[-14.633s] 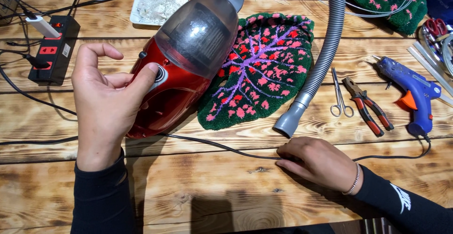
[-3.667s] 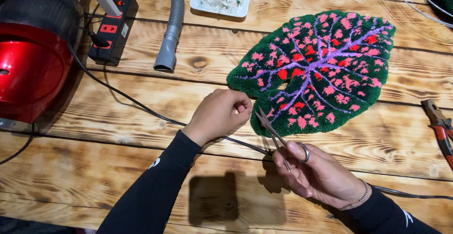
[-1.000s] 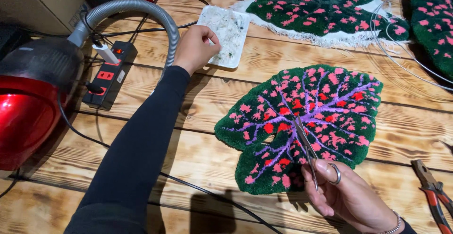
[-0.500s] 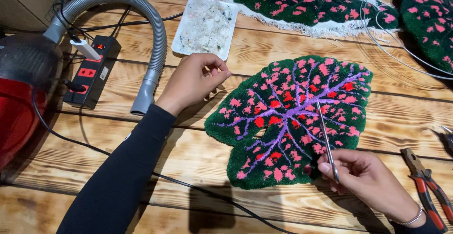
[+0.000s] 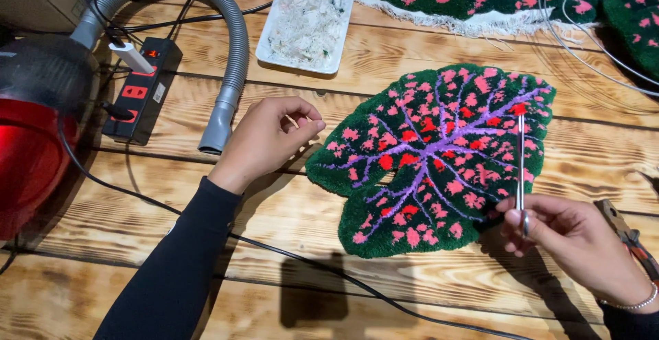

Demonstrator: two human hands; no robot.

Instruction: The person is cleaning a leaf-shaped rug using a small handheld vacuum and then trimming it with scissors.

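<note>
Hiding scissors' (image 5: 521, 168) handles: right hand (image 5: 573, 244)

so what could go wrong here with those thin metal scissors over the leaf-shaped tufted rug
The thin metal scissors in the right hand lie across the green, pink and purple leaf-shaped tufted rug; their tips might snag or cut pile unevenly. The left hand pinches a small scrap off the rug, so nothing steadies it.

We see two bare hands, no gloves, no rings that we can make out; the left hand (image 5: 264, 141) comes out of a long, close-fitting black sleeve (image 5: 175, 264) that ends at the wrist; the right hand (image 5: 573, 240) wears a thin silvery beaded bracelet (image 5: 631, 304) at the wrist, and just behind it the edge of a dark sleeve shows at the frame corner.
</note>
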